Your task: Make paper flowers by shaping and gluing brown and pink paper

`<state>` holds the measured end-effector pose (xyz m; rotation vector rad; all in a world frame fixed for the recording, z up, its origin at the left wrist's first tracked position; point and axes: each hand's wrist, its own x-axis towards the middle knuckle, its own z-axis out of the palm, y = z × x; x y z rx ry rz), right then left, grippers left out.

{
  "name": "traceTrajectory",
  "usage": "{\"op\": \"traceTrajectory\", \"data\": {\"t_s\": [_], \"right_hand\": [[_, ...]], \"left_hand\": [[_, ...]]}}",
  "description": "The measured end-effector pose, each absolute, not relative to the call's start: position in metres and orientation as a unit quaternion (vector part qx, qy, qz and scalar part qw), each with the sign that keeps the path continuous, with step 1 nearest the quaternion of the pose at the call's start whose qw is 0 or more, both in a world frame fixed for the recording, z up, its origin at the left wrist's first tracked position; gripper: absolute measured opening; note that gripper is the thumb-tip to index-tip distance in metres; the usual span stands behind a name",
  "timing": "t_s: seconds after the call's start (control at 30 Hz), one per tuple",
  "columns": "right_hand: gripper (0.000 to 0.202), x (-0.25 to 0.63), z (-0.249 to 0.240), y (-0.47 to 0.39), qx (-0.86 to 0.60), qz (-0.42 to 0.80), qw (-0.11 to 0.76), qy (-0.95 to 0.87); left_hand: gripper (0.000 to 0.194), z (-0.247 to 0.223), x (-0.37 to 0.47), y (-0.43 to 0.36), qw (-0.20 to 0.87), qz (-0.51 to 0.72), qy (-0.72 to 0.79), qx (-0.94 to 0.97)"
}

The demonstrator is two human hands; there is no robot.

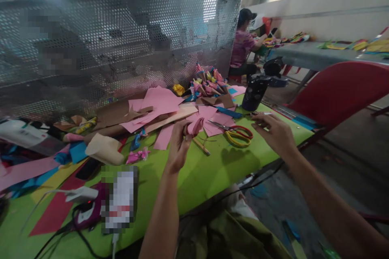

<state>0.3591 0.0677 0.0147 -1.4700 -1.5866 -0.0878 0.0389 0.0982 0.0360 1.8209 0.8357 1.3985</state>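
Note:
My left hand is closed around a folded wad of pink paper, its layered edges facing right. To the right, my right hand hovers above the table edge near a dark cup. Its fingers are bent together at the tips; a small pale thing seems to be at them, too small to name. Between the hands lie scissors with red and yellow handles, blades toward the pink paper sheets. A pencil rests just right of my left hand.
A pile of twisted paper pieces stands by the perforated metal screen. At left are a paper roll, a phone and a power strip with cables. A red chair and a seated person are beyond.

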Motion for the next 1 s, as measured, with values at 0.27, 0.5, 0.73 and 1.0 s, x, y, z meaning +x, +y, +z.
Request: {"op": "traceTrajectory", "data": {"t_s": [0.27,0.5,0.73,1.0], "right_hand": [[0.012,0.306,0.046,0.044,-0.46,0.032,0.52,-0.719],[0.02,0.246,0.051,0.049,-0.347,0.092,0.507,-0.784],[0.023,0.238,0.039,0.06,-0.373,0.062,0.482,-0.79],[0.025,0.237,0.036,0.06,-0.392,0.048,0.463,-0.794]], "left_hand": [[0.037,0.023,0.048,0.105,0.338,0.504,0.336,0.72],[0.035,0.024,0.051,0.104,0.316,0.478,0.371,0.731],[0.036,0.023,0.053,0.106,0.313,0.478,0.364,0.736],[0.035,0.026,0.053,0.102,0.311,0.458,0.361,0.751]]}}
